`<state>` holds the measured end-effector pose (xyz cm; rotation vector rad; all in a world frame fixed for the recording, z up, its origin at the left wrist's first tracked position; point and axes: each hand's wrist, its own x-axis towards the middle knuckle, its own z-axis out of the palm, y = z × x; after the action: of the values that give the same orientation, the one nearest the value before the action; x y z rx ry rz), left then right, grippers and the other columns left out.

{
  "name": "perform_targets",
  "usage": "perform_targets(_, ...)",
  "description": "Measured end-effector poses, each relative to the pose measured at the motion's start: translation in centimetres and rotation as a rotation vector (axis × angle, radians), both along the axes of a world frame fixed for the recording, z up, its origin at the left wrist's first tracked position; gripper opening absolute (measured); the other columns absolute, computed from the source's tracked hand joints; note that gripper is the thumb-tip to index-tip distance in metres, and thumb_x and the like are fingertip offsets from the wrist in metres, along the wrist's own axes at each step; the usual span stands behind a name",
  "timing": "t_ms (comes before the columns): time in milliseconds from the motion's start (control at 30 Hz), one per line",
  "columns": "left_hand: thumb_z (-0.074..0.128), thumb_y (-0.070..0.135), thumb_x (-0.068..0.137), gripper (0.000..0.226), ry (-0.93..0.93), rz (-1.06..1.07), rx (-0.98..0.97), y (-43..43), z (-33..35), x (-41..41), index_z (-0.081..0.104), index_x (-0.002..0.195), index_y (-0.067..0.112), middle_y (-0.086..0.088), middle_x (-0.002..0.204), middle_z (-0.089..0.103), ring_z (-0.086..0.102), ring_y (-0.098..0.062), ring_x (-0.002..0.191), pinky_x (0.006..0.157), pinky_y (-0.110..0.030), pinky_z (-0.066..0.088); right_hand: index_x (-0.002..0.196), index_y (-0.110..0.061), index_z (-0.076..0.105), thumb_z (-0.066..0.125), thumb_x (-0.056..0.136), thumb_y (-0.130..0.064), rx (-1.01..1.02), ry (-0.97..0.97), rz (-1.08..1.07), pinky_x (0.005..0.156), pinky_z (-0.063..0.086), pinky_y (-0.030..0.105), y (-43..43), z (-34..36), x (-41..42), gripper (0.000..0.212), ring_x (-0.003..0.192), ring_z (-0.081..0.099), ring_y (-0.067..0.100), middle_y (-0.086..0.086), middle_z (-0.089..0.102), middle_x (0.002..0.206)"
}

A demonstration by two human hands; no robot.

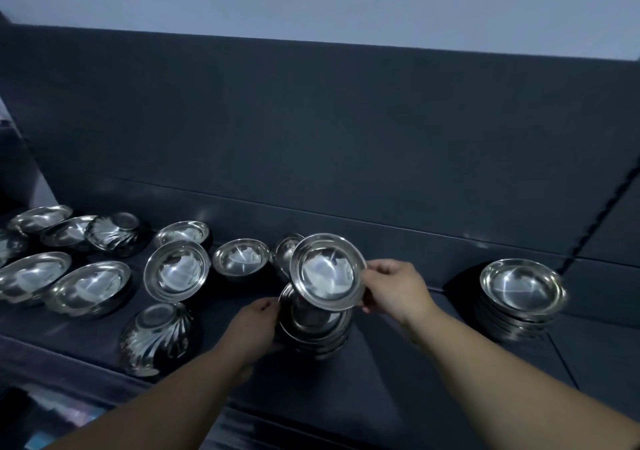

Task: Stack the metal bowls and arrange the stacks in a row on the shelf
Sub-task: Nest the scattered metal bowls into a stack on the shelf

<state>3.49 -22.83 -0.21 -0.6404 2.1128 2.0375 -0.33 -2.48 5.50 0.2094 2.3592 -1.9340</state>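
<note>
Frame centre: our right hand pinches a tilted bowl by its rim for nesting; our left hand grips and steadies the stack.

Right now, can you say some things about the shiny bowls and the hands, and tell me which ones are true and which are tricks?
1. The right-hand grip holds a tilted bowl by its rim. True.
2. The left-hand grip hangs in the air and touches nothing. False: it holds the side of the middle stack, just under the tilted bowl.
3. Another stack of bowls stands by itself far to the right. True.
4. Every loose bowl sits right side up. False: the fluted bowl near the front edge lies bottom up.
</note>
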Motion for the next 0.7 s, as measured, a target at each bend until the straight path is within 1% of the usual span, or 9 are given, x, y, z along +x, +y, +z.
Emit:
perform_targets(67, 0.040, 0.031, 0.100, 0.030, 0.019, 0.026, 0.089, 0.2, 0.2, 0.3, 0.065, 0.106, 0.015, -0.009, 0.105, 0.070, 0.066, -0.025, 0.096, 0.066, -0.034, 0.054, 0.076, -0.010, 0.073, 0.066, 0.076, -0.013, 0.123, 0.023, 0.008, 0.059, 0.056, 0.035, -0.3, -0.5, 0.4, 0.008, 0.052, 0.062, 0.022, 0.010, 0.069, 0.059)
perform_targets(167, 0.039, 0.048, 0.098, 0.038, 0.021, 0.026, 0.105, 0.2, 0.3, 0.6, 0.067, 0.105, 0.023, -0.001, 0.103, 0.071, 0.066, -0.022, 0.100, 0.080, -0.039, 0.055, 0.075, -0.016, 0.074, 0.068, 0.072, -0.024, 0.328, 0.071, 0.016, 0.067, 0.059, 0.030, -0.7, -1.3, 0.8, 0.010, 0.061, 0.069, 0.015, -0.002, 0.072, 0.066)
perform_targets(300, 0.049, 0.043, 0.095, 0.028, 0.069, -0.018, 0.057, 0.0, -0.2, 0.9, 0.064, 0.113, 0.027, 0.001, 0.110, 0.070, 0.066, -0.019, 0.101, 0.080, -0.038, 0.056, 0.078, -0.018, 0.072, 0.068, 0.078, -0.028, 0.338, 0.086, 0.020, 0.066, 0.057, 0.027, -0.9, -2.0, 1.1, 0.011, 0.060, 0.068, 0.011, -0.004, 0.073, 0.070)
perform_targets(367, 0.051, 0.037, 0.095, 0.024, 0.075, -0.021, 0.039, 0.0, -0.3, 1.0, 0.061, 0.114, 0.028, 0.002, 0.110, 0.069, 0.066, -0.019, 0.101, 0.082, -0.040, 0.057, 0.083, -0.021, 0.073, 0.068, 0.082, -0.037, 0.349, 0.121, 0.026, 0.071, 0.050, 0.020, -0.5, -2.5, 1.4, 0.017, 0.074, 0.067, 0.007, -0.010, 0.073, 0.077)
perform_targets(433, 0.051, 0.036, 0.096, 0.020, 0.077, -0.023, 0.021, 0.0, -0.3, 1.2, 0.061, 0.112, 0.031, 0.004, 0.110, 0.067, 0.065, -0.019, 0.102, 0.081, -0.040, 0.058, 0.098, -0.024, 0.072, 0.067, 0.084, -0.043, 0.280, 0.102, 0.082, 0.077, 0.044, 0.013, 0.0, -3.3, 1.9, 0.024, 0.091, 0.065, 0.004, -0.015, 0.071, 0.093)
perform_targets(500, 0.050, 0.036, 0.096, 0.024, 0.085, -0.033, 0.018, 0.2, -0.4, 1.1, 0.060, 0.116, 0.029, 0.004, 0.114, 0.066, 0.064, -0.019, 0.104, 0.079, -0.039, 0.058, 0.124, -0.028, 0.060, 0.071, 0.073, -0.059, 0.176, 0.035, 0.190, 0.095, 0.043, 0.015, 0.5, -4.8, 2.5, 0.061, 0.110, 0.059, 0.001, -0.015, 0.065, 0.117)
perform_targets(567, 0.050, 0.034, 0.096, 0.026, 0.094, -0.044, 0.019, 0.6, -0.5, 0.9, 0.060, 0.119, 0.027, 0.003, 0.116, 0.066, 0.064, -0.018, 0.104, 0.076, -0.036, 0.058, 0.141, -0.032, 0.043, 0.077, 0.053, -0.072, 0.129, 0.018, 0.276, 0.110, 0.039, 0.028, 1.2, -6.7, 3.1, 0.103, 0.124, 0.051, -0.002, -0.018, 0.056, 0.133)
perform_targets(600, 0.050, 0.034, 0.096, 0.025, 0.098, -0.051, 0.019, 1.0, -0.6, 0.7, 0.061, 0.118, 0.026, 0.003, 0.115, 0.067, 0.065, -0.018, 0.103, 0.075, -0.034, 0.058, 0.145, -0.034, 0.036, 0.082, 0.048, -0.070, 0.121, 0.024, 0.313, 0.112, 0.039, 0.032, 1.6, -7.5, 3.4, 0.112, 0.127, 0.048, -0.002, -0.022, 0.053, 0.135)
perform_targets(700, 0.050, 0.034, 0.097, 0.024, 0.099, -0.076, 0.020, 2.6, -0.7, 0.1, 0.061, 0.117, 0.026, 0.003, 0.113, 0.068, 0.066, -0.018, 0.102, 0.079, -0.036, 0.059, 0.148, -0.038, 0.028, 0.091, 0.048, -0.044, 0.055, 0.037, 0.342, 0.106, 0.046, 0.037, 3.0, -8.8, 4.1, 0.118, 0.122, 0.055, 0.001, -0.032, 0.053, 0.130)
